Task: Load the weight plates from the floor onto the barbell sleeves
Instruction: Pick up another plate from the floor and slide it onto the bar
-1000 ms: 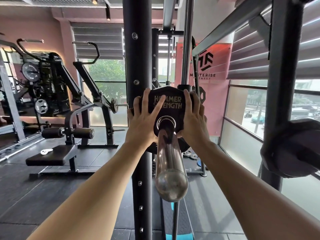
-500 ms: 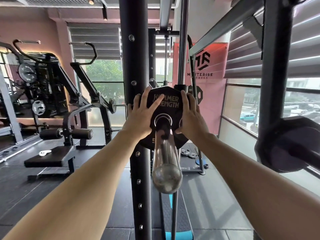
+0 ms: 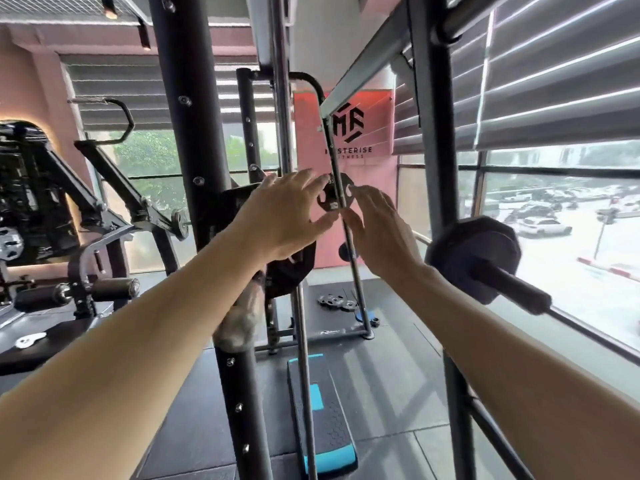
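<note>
A black weight plate (image 3: 289,271) sits on the chrome barbell sleeve (image 3: 239,323), mostly hidden behind my left forearm and the rack post. My left hand (image 3: 280,216) hovers in front of the plate with fingers spread, holding nothing. My right hand (image 3: 377,230) is raised to its right, also with fingers apart and nothing in it. Neither hand touches the plate. A second black plate (image 3: 474,261) hangs on a storage peg at the right. Small grey plates (image 3: 336,301) lie on the floor beyond the rack.
A black rack upright (image 3: 194,133) stands just left of the sleeve, another upright (image 3: 433,133) at the right. A blue-edged step platform (image 3: 322,420) lies on the floor below. Gym machines (image 3: 69,220) fill the left; windows line the right.
Both hands have come off the plate and pulled back with fingers spread. The view has swung to the right, so the sleeve now sits lower left.
</note>
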Demonstrator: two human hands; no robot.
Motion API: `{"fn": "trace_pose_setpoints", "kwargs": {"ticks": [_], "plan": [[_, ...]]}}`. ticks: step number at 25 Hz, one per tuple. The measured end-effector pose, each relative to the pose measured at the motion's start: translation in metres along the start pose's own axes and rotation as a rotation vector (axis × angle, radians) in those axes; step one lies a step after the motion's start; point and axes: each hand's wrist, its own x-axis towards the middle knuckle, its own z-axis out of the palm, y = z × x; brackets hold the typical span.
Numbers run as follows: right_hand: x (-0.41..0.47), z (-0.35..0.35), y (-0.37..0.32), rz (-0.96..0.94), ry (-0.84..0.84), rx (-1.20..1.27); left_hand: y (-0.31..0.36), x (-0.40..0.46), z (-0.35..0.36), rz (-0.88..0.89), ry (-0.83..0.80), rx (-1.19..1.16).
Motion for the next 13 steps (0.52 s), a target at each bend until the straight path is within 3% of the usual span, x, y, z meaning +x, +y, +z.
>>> {"fn": "trace_pose_setpoints", "kwargs": {"ticks": [5,13], "plan": [[-0.037,-0.082,0.065,0.092,-0.057,-0.12,0.077,0.007,-0.007,0.009,-0.009,-0.015],[-0.142,-0.215,0.193,0.272,-0.118,-0.276,0.273,0.034,0.039,0.106,-0.006,-0.267]]}}
